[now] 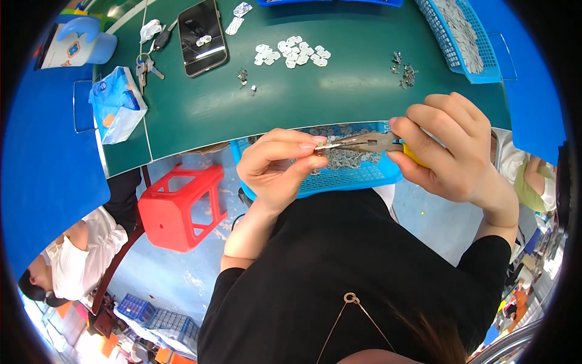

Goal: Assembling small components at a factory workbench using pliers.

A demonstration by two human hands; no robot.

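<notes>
Left hand point(276, 167) and right hand point(451, 148) are holding a small white piece point(327, 146) and pliers point(373, 142) above a blue basket point(339, 184);
left fingertips are pinching the piece, barely apart, apparently steadying it at the plier tips; right fingers are gripping the yellow handle point(413, 155) closely, presumably for leverage; a packet point(118, 106) is bearing unreadable print.

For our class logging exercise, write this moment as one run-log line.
left hand: pinching small piece; right hand: holding yellow-handled pliers, tips at piece; beneath: blue basket; table: white pieces
</notes>
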